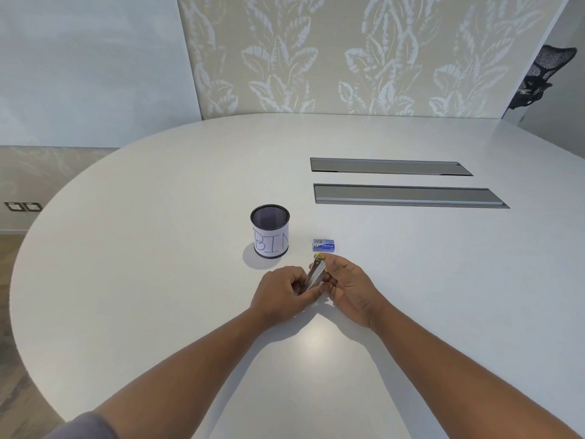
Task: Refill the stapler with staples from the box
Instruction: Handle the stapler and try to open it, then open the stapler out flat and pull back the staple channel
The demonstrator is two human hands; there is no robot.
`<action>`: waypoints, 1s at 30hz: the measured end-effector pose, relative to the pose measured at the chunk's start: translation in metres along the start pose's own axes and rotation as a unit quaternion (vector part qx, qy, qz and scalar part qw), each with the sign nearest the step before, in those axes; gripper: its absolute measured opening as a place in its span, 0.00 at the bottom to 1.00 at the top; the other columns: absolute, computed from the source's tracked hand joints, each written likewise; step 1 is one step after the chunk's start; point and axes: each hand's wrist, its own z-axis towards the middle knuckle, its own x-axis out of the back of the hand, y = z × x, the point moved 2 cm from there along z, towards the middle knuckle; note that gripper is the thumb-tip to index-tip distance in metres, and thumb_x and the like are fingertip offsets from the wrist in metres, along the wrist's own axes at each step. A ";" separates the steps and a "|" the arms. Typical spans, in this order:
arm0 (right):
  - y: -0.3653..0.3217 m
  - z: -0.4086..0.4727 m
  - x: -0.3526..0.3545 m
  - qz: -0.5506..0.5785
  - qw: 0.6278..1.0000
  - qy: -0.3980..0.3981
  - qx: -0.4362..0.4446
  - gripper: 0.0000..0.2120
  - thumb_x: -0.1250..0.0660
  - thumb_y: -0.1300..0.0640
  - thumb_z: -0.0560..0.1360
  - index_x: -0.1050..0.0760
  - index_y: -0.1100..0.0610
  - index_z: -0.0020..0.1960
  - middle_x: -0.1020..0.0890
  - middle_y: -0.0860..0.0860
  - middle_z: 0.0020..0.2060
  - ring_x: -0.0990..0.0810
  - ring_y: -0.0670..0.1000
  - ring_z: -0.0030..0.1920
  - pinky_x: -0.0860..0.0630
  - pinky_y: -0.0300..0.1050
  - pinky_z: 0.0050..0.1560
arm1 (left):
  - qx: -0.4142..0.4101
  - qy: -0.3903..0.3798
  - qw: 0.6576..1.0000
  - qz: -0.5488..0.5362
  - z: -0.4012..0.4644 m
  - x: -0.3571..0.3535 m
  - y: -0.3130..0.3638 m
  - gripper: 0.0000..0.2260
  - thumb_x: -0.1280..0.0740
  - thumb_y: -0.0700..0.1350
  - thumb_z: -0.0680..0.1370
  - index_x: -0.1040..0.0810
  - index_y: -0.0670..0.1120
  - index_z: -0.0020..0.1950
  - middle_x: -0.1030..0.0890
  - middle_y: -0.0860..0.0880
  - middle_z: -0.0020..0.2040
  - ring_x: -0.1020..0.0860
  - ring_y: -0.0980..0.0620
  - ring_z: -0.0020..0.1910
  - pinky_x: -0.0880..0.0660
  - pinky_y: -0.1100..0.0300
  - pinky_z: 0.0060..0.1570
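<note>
Stapler held between both grips, left hand near end, right hand yellow tip, box beyond

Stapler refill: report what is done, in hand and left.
Done: nothing I can confirm. In hand: both hands, left hand and right hand, grip the stapler above the table. Left: the staple box lies beyond them, apparently closed; whether the stapler is open is unclear.

Blue staple box; silver-yellow stapler; black mesh cup; leaf-patterned wall.
</note>
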 end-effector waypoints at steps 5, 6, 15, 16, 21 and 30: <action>-0.001 0.002 0.007 0.019 0.999 0.005 -0.026 0.17 0.31 0.55 0.75 0.23 0.65 0.59 0.19 0.61 0.47 0.19 0.55 0.41 0.20 0.39 0.38 | -0.042 -0.037 0.997 0.050 -0.001 0.002 0.007 0.25 0.38 0.67 0.75 0.33 0.46 0.35 0.28 0.50 0.30 0.27 0.49 0.33 0.31 0.52 0.35; 0.000 0.003 0.008 0.017 0.999 0.005 -0.028 0.17 0.31 0.55 0.75 0.23 0.64 0.59 0.20 0.61 0.47 0.20 0.56 0.42 0.21 0.39 0.39 | -0.052 -0.041 0.996 0.056 -0.001 0.002 0.009 0.25 0.39 0.67 0.76 0.33 0.46 0.35 0.28 0.49 0.30 0.28 0.49 0.33 0.30 0.51 0.36; 0.001 0.004 0.008 0.016 0.999 0.005 -0.030 0.14 0.32 0.56 0.74 0.23 0.64 0.55 0.19 0.59 0.44 0.20 0.53 0.40 0.21 0.37 0.37 | -0.072 -0.040 0.995 0.063 -0.003 0.003 0.011 0.27 0.40 0.67 0.77 0.34 0.45 0.34 0.29 0.49 0.30 0.29 0.47 0.33 0.32 0.51 0.34; 0.001 0.004 0.008 0.016 0.999 0.005 -0.029 0.14 0.31 0.56 0.74 0.24 0.64 0.55 0.19 0.59 0.43 0.20 0.53 0.40 0.21 0.37 0.36 | -0.071 -0.040 0.995 0.061 -0.003 0.003 0.011 0.27 0.40 0.67 0.77 0.34 0.44 0.35 0.28 0.48 0.30 0.29 0.47 0.33 0.31 0.50 0.35; 0.001 0.003 0.009 0.027 0.999 -0.002 -0.030 0.18 0.31 0.56 0.74 0.24 0.66 0.60 0.16 0.59 0.44 0.17 0.53 0.40 0.20 0.38 0.37 | -0.069 -0.041 0.995 0.061 -0.003 0.002 0.011 0.27 0.40 0.68 0.77 0.33 0.44 0.35 0.27 0.47 0.31 0.28 0.48 0.33 0.30 0.48 0.35; -0.001 0.002 0.006 0.032 0.999 -0.007 -0.019 0.20 0.30 0.62 0.73 0.24 0.67 0.63 0.15 0.61 0.52 0.14 0.56 0.47 0.16 0.42 0.45 | -0.031 -0.019 0.999 0.032 -0.004 0.002 0.010 0.27 0.37 0.68 0.75 0.36 0.46 0.34 0.30 0.48 0.29 0.31 0.50 0.31 0.32 0.50 0.32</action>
